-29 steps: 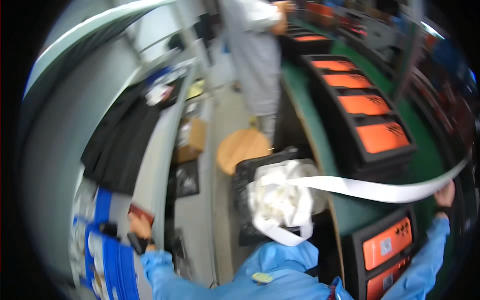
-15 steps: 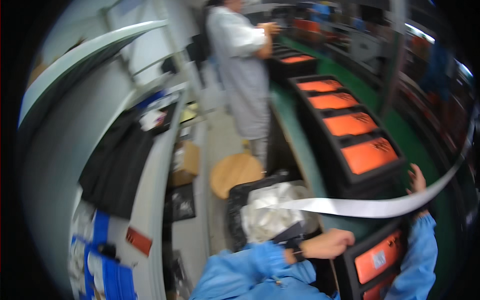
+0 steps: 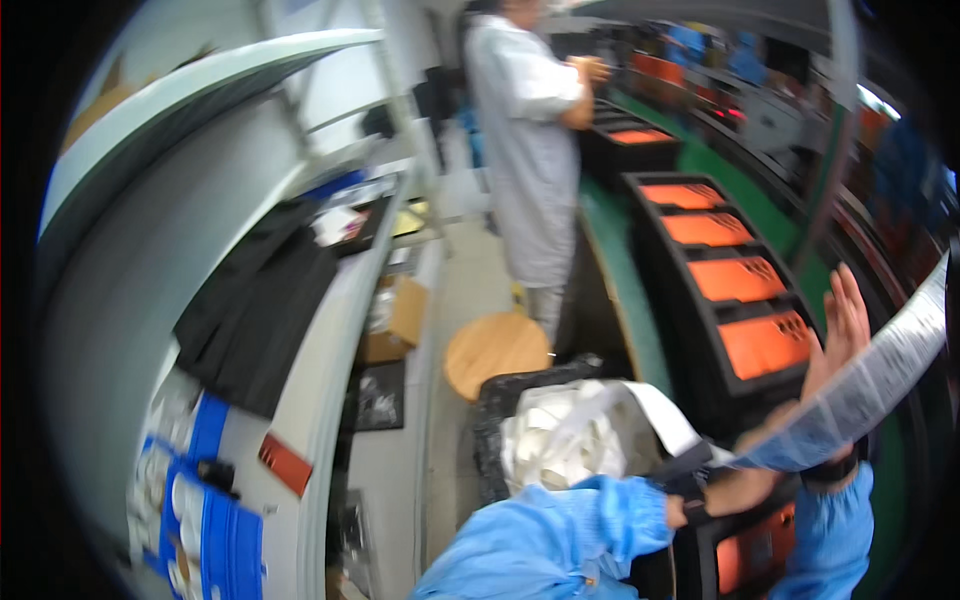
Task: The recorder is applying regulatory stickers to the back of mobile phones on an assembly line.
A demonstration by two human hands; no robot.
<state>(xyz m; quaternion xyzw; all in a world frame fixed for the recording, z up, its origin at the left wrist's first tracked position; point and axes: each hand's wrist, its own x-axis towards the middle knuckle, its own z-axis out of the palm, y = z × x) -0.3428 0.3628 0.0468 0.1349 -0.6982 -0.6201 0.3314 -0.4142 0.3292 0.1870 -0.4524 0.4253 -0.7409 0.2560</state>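
A long, pale, see-through strip (image 3: 880, 375) runs from the right edge down to a black bin (image 3: 487, 420) packed with crumpled white strip. My right hand (image 3: 843, 335) is raised with its fingers spread, and the strip lies across the heel of it. My left hand (image 3: 752, 486), in a blue sleeve with a dark wristband, reaches under the strip's lower part and seems closed on it. The strip partly hides its fingers. Both hands are close together over the black trays at the lower right.
Black trays with orange inserts (image 3: 738, 280) line a green bench on the right. A person in a white coat (image 3: 525, 160) stands ahead by the bench. A round wooden stool (image 3: 497, 350), a cardboard box (image 3: 396, 318) and a left shelf with black cloth (image 3: 262, 305) border the aisle.
My left hand has slid right along the strip, closer to my right hand. My right hand has opened its fingers. The strip now slopes up steeply to the right.
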